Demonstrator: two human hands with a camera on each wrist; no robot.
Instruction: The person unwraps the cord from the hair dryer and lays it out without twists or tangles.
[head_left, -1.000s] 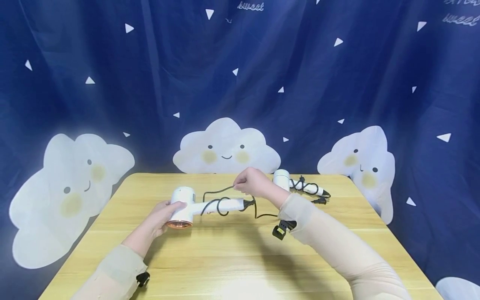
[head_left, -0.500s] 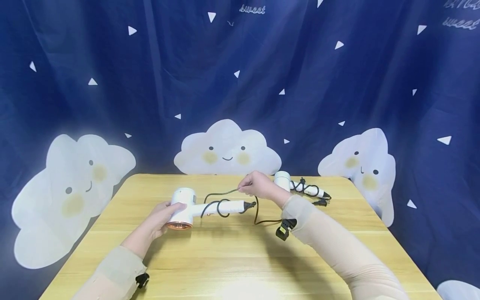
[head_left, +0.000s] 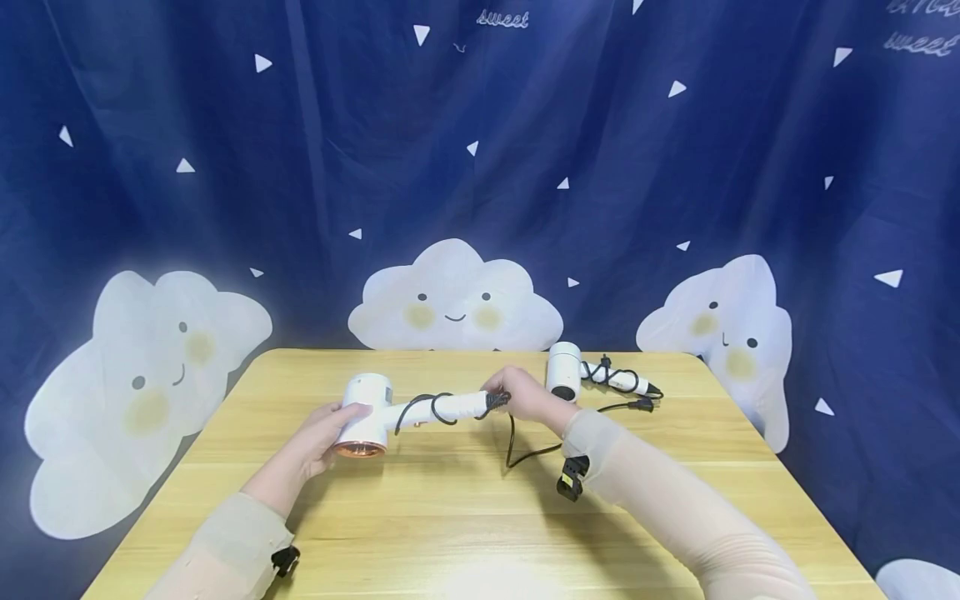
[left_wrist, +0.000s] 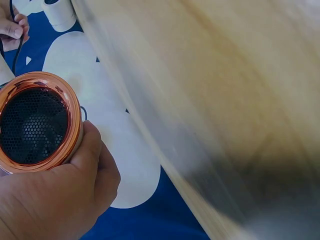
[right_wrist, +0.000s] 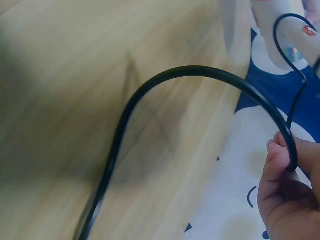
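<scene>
My left hand (head_left: 322, 432) grips the round head of a white hair dryer (head_left: 366, 408), thumb on its side. The dryer is held sideways over the table, handle pointing right. Its copper-coloured ring and dark honeycomb grille (left_wrist: 35, 125) fill the left part of the left wrist view. A black power cord (right_wrist: 195, 71) loops round the handle. My right hand (head_left: 521, 393), at the handle's end, pinches that cord between thumb and fingers. From there the cord arcs down toward the table and runs right beneath my right wrist.
A second white hair dryer (head_left: 564, 371) lies at the table's back right, its black cord wound round its handle. A black plug (head_left: 643, 405) lies close to it. The wooden table (head_left: 420, 533) ends at the back before a blue curtain (head_left: 420, 125) with clouds.
My right hand has moved down and slightly right to the handle's end, drawing the cord closer round the handle. The plug end has shifted. My left hand stays in place on the dryer.
</scene>
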